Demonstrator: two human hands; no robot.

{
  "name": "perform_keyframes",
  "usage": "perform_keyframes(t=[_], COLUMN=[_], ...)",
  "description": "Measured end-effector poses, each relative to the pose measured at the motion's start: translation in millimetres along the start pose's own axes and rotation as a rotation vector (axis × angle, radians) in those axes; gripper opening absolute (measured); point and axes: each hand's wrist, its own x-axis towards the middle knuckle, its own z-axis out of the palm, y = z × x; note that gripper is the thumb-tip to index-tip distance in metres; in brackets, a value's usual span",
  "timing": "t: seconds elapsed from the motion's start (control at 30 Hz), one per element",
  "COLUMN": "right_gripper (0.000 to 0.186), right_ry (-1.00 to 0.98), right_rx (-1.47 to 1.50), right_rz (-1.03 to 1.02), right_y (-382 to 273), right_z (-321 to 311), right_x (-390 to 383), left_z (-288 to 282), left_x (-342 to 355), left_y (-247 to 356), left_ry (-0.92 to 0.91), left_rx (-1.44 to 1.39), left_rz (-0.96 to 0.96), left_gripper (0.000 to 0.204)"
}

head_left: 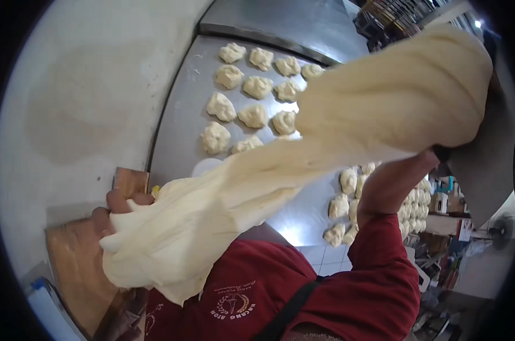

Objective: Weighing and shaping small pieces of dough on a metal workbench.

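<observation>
Big dough (206,216) is up in the air, strung diagonally across the view from low left to high right, above the near side of the metal table (178,113). Left hand (120,206) is clenched on the lower end; fingers curl round it and dough pokes out between them. Right forearm (396,179) goes up behind the thick upper end; right hand itself is hidden there, can't tell if its fingers grip or just support.

Step, judging by the pose: stretching/handling the bulk mass. Shaping looks well along for other portions: rough lumps (255,116) sit in rows on the table, apart from each other, with more lumps (338,206) off to the right. The held piece is not portioned yet.

Next move calls for a firm hold at both ends and controlled lowering or folding, clear of the rows. Risks: the thin middle could sag or tear, and the low end could drag on the wooden box (78,256) near the left hand. White round thing (206,166) behind the dough: mostly covered, can't identify.
</observation>
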Motion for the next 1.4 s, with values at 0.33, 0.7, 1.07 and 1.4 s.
perform_keyframes(t=[0.33,0.7,1.07,1.4], right_gripper=[0.027,0.037,0.049,0.047], right_ry=[0.253,0.924,0.806,0.246], right_rx=[-0.535,-0.097,-0.388,-0.899], right_rz=[0.077,1.150,1.130,0.914], right_y=[-142.7,-65.8,-63.3,247.1], right_z=[-32.9,-95.8,-31.5,-92.2], right_x=[-119.9,-386.8,-272.4,-56.8], left_z=[42.6,84.8,127.5,141.9], left_x=[-106.9,-179.3,-206.9,-181.3], left_y=[-58.4,-208.2,-216.3,-235.7], left_ry=[-0.964,-1.028,-0.700,-0.689], left_rx=[-0.809,0.132,-0.045,-0.068], left_rz=[0.455,0.896,0.725,0.850], left_gripper=[0.048,0.065,0.078,0.066])
